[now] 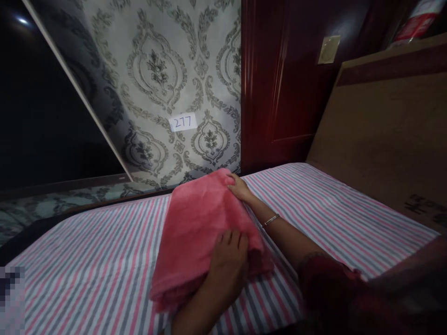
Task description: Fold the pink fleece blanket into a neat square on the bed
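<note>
A pink towel (195,223), folded into a thick rectangle, lies on a striped sheet. My right hand (240,187), a silver bangle on its wrist, grips the towel's far right corner between thumb and fingers. Closer to me, my left hand (228,260) is over the towel's near right part. Its fingers are bent and pressed into the cloth; the fingertips are partly hidden. Folded layers show along the near edge, and the right side looks raised and creased between the hands.
The striped sheet (94,260) covers the surface, pink, grey and white. Behind it stand a patterned wall with a paper label (183,122) reading 277, and a dark red wooden panel (279,83). A dark screen (52,107) is at left, a large cardboard box (384,130) at right.
</note>
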`<move>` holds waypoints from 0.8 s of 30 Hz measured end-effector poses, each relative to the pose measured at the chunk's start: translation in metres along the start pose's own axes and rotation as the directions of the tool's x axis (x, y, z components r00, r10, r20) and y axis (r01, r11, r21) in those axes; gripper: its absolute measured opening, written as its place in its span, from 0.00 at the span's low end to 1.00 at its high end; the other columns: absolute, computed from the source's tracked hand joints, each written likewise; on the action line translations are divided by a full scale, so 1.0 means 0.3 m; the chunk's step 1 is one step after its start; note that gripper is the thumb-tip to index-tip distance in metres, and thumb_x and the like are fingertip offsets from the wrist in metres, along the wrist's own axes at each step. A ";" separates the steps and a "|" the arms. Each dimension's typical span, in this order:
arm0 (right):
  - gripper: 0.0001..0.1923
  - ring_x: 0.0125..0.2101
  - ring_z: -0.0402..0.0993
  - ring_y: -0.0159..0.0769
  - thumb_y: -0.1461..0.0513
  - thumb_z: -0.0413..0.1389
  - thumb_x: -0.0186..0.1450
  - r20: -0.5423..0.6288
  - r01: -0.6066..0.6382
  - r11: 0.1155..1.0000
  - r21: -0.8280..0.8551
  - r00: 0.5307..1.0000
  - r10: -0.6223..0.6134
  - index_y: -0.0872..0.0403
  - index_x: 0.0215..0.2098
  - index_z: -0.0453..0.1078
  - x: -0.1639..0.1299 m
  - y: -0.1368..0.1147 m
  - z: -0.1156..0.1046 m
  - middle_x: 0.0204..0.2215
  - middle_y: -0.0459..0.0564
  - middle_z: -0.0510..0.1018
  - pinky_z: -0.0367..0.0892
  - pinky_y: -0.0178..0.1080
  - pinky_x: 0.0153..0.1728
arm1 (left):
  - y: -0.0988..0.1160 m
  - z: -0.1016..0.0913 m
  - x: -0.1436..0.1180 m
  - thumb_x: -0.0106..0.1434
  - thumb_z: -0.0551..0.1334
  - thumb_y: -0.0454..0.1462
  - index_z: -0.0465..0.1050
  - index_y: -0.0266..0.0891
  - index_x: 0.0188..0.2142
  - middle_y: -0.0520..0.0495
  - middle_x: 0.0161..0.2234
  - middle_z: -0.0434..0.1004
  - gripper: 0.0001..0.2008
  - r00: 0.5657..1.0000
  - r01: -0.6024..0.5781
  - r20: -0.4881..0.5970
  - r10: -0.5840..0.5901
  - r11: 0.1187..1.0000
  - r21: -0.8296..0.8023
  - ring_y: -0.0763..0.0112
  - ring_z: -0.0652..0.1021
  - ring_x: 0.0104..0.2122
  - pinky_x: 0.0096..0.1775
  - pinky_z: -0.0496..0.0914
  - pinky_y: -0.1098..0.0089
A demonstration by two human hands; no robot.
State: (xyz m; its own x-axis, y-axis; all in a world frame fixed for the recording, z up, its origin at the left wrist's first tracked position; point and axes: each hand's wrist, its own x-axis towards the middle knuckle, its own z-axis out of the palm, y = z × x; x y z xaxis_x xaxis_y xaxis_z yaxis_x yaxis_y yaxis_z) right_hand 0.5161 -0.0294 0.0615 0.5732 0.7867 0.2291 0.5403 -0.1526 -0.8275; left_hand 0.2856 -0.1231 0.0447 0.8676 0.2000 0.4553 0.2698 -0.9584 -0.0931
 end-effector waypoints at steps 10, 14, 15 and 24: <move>0.29 0.51 0.75 0.42 0.59 0.55 0.64 -0.010 -0.169 0.978 0.121 0.985 0.171 0.54 0.63 0.65 -0.083 0.149 -0.014 0.53 0.53 0.77 0.66 0.42 0.55 | -0.023 -0.048 -0.141 0.64 0.57 0.31 0.67 0.38 0.59 0.39 0.54 0.76 0.22 0.989 -0.101 -0.126 0.082 0.982 -0.158 0.56 0.74 0.53 0.57 0.66 0.53; 0.32 0.48 0.77 0.46 0.49 0.54 0.66 0.010 -0.256 0.952 0.165 0.966 0.258 0.54 0.64 0.63 -0.104 0.183 -0.046 0.51 0.57 0.79 0.69 0.45 0.51 | -0.206 -0.145 -0.299 0.65 0.60 0.37 0.68 0.47 0.59 0.42 0.60 0.71 0.22 0.909 0.225 -0.285 -0.305 0.933 -0.281 0.53 0.67 0.62 0.63 0.60 0.50; 0.32 0.50 0.76 0.46 0.47 0.53 0.66 0.018 -0.269 0.946 0.179 0.963 0.270 0.54 0.64 0.63 -0.109 0.189 -0.053 0.53 0.57 0.77 0.68 0.46 0.52 | -0.257 -0.158 -0.337 0.64 0.62 0.41 0.68 0.47 0.58 0.42 0.61 0.70 0.22 0.848 0.352 -0.260 -0.463 0.857 -0.377 0.51 0.67 0.63 0.64 0.58 0.48; 0.45 0.62 0.64 0.52 0.45 0.62 0.56 0.089 -0.303 0.907 0.293 0.953 0.290 0.55 0.66 0.59 -0.073 0.124 -0.027 0.65 0.60 0.65 0.59 0.50 0.62 | -0.386 -0.133 -0.408 0.50 0.73 0.48 0.69 0.42 0.60 0.39 0.52 0.80 0.39 0.422 0.379 0.700 -0.576 -0.589 -0.713 0.48 0.79 0.52 0.53 0.74 0.56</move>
State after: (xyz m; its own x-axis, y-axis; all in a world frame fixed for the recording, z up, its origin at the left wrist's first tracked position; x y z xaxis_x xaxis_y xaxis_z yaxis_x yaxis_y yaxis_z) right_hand 0.5285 -0.0572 0.0299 0.6477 0.7589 -0.0675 0.1351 -0.2016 -0.9701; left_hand 0.1315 -0.0447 0.0350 0.5028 0.7792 -0.3743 -0.1278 0.4952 0.8593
